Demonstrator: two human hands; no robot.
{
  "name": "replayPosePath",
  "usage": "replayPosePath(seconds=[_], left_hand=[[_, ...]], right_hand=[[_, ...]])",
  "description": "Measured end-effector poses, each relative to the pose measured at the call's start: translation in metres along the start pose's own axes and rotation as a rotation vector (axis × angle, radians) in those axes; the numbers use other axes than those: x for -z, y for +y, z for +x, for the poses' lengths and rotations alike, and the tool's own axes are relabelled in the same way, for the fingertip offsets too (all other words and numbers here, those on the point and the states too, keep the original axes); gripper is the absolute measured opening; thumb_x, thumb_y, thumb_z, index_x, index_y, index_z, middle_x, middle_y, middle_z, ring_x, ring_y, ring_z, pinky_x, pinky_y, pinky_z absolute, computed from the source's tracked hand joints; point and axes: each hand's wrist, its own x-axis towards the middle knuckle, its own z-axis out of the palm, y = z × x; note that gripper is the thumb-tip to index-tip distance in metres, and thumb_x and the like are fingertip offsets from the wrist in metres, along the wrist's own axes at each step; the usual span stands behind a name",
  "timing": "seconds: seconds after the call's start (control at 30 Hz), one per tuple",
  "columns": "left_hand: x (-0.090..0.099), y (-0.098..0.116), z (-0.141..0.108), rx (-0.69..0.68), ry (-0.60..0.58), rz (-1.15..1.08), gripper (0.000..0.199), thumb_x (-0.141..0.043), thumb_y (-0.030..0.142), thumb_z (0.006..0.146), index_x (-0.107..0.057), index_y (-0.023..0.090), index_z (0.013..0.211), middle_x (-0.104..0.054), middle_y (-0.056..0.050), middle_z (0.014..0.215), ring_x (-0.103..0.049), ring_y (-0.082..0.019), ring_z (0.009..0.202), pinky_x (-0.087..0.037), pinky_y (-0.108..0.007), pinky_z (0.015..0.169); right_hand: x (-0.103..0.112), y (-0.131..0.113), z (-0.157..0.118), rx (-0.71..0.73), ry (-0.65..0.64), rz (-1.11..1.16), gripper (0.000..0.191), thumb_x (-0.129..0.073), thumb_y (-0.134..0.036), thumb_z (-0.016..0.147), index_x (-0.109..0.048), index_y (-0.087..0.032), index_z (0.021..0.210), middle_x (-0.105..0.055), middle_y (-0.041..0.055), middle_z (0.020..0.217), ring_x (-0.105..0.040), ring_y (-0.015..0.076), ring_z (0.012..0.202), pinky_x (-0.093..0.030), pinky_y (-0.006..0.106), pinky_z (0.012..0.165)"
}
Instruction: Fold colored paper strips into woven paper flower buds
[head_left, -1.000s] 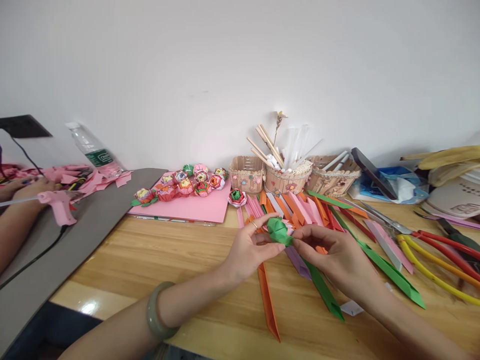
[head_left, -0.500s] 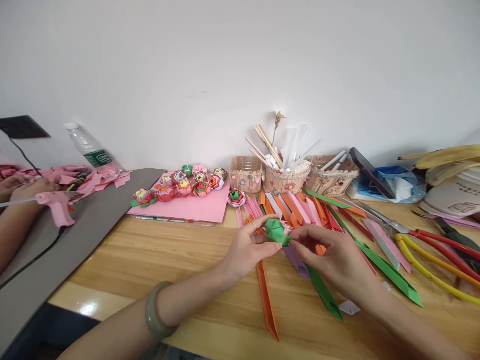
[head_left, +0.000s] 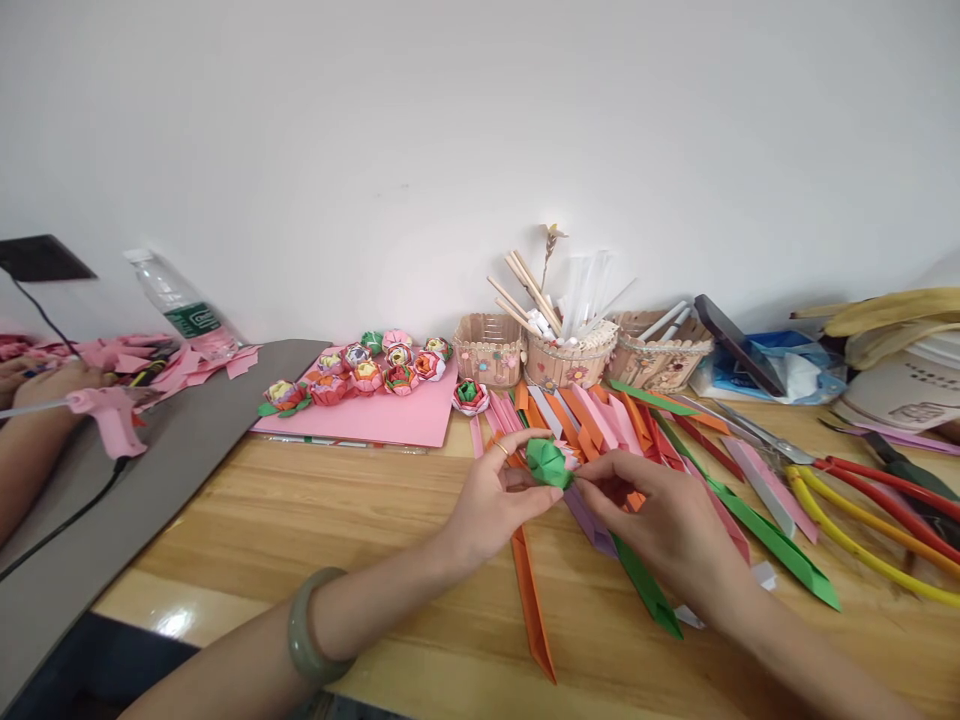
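Note:
A small green folded-paper piece (head_left: 547, 462) is held up over the table's middle. My left hand (head_left: 499, 490), with a ring and a bangle on its arm, grips it from the left between thumb and fingers. The pinched thumb and fingers of my right hand (head_left: 637, 500) touch its lower right edge. Folded paper strips (head_left: 592, 415) in pink, orange, red and green fan out behind and beneath my hands. An orange strip (head_left: 532, 605) points toward the front edge.
Several paper flowers rest on a pink sheet (head_left: 409, 420). Decorated baskets (head_left: 491, 350) with sticks stand along the wall. Scissors (head_left: 806, 460) and yellow-handled tools lie right. At left are a pink glue gun (head_left: 111, 418), a bottle (head_left: 176, 300) and another person's hands (head_left: 56, 390).
The green piece's lower right flap, which stuck out toward my right hand, now sits closer against the rest. Both hands remain nearly in place. The whole view has shifted slightly.

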Motion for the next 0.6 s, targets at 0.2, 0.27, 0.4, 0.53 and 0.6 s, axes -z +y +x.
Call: replayPosePath(seconds=[0.2,0.27,0.4,0.53,0.6], left_hand=[[-0.0012,-0.0004,0.0000,-0.021,0.007,0.025,0.049,-0.066,0.013,0.062,-0.051,0.019,0.108,-0.062,-0.004,0.098,-0.059,-0.013,0.079,-0.047,-0.026,0.076],[-0.0012,-0.0012,0.0000,-0.032,0.007,0.032,0.048,-0.065,0.012,0.063,-0.050,0.018,0.108,-0.062,-0.004,0.097,-0.059,-0.013,0.078,-0.047,-0.026,0.076],[-0.0008,-0.0023,-0.0008,-0.064,-0.005,0.037,0.046,-0.065,0.013,0.063,-0.050,0.019,0.106,-0.062,-0.004,0.098,-0.059,-0.014,0.081,-0.047,-0.026,0.077],[-0.0007,-0.0008,-0.0006,-0.058,0.028,0.046,0.046,-0.067,0.015,0.061,-0.050,0.020,0.104,-0.061,-0.004,0.099,-0.060,-0.015,0.081,-0.047,-0.027,0.075],[-0.0007,0.0001,-0.0002,-0.045,0.038,0.048,0.046,-0.067,0.015,0.061,-0.050,0.019,0.103,-0.061,-0.004,0.097,-0.060,-0.015,0.080,-0.047,-0.027,0.073]], right_hand=[[0.0030,-0.0008,0.0038,-0.102,-0.088,0.166,0.021,-0.046,-0.033,0.081,-0.060,-0.019,0.077,-0.066,0.0026,0.070,-0.059,0.0156,0.060,-0.045,0.024,0.052],[0.0013,-0.0015,0.0032,-0.093,-0.052,0.137,0.018,-0.048,-0.031,0.080,-0.061,-0.018,0.077,-0.066,0.0028,0.067,-0.059,0.0157,0.059,-0.044,0.025,0.051],[-0.0006,-0.0037,0.0013,-0.103,-0.037,0.155,0.017,-0.050,-0.031,0.079,-0.062,-0.019,0.077,-0.066,0.0028,0.066,-0.059,0.0153,0.056,-0.043,0.024,0.048],[0.0028,-0.0041,0.0035,-0.182,-0.104,0.303,0.020,-0.052,-0.035,0.077,-0.064,-0.019,0.084,-0.068,0.0026,0.074,-0.059,0.0148,0.059,-0.043,0.023,0.048],[0.0048,-0.0033,0.0061,-0.230,-0.131,0.367,0.022,-0.056,-0.037,0.074,-0.064,-0.019,0.084,-0.067,0.0016,0.072,-0.058,0.0135,0.057,-0.043,0.023,0.048]])
